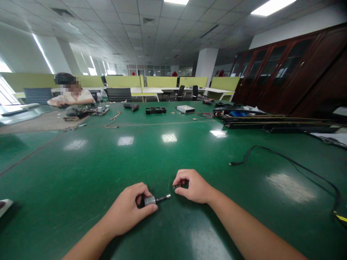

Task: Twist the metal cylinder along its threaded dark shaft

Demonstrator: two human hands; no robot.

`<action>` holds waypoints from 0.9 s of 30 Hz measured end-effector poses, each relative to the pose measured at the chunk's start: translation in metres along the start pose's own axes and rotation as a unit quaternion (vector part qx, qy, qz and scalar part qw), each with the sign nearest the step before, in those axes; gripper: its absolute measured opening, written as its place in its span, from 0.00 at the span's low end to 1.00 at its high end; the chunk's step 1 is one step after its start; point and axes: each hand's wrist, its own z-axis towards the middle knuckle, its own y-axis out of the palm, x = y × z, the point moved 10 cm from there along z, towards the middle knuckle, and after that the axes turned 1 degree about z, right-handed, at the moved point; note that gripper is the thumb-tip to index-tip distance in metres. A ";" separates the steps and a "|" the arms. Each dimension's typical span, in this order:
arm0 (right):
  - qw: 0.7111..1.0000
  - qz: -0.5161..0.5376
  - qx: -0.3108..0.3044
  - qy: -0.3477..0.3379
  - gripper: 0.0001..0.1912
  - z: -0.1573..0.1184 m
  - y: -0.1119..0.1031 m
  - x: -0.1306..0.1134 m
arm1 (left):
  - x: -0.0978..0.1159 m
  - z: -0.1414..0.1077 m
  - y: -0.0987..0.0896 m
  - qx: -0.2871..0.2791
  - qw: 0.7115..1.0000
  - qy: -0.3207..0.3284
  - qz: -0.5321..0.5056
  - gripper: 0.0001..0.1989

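My left hand [127,206] is closed around a small metal cylinder [150,201], gripped between thumb and fingers. A thin dark shaft with a bright silver tip [168,196] sticks out of it to the right. I cannot tell exactly what kind of part it is. A short dark coil spring [177,186] is pinched between the thumb and fingers of my right hand [194,186]. The spring lies just right of the shaft's tip, with a small gap between them. Both hands are low over the green table [141,155], near its front.
A black cable [287,157] curves across the right side. At the back lie a power drill [131,107], a black bracket [155,110], a silver box-like drive [185,109] and a beige cord [112,121]. Dark metal strips [249,122] are piled back right. A person [73,94] sits far left.
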 end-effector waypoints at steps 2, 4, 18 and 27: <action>1.000 -0.008 -0.021 -0.018 0.06 -0.001 0.006 -0.007 | 0.000 0.000 0.000 0.001 1.000 0.004 0.000 0.12; 0.999 -0.013 -0.030 -0.027 0.06 -0.001 0.010 -0.011 | 0.000 0.000 0.000 0.002 1.000 0.009 0.001 0.12; 0.999 -0.017 -0.039 -0.008 0.09 -0.001 0.028 -0.023 | -0.002 0.002 0.002 0.001 1.000 0.000 0.009 0.11; 0.996 0.053 -0.069 0.019 0.18 -0.006 0.046 -0.030 | -0.009 0.001 0.005 0.001 1.000 0.004 0.003 0.12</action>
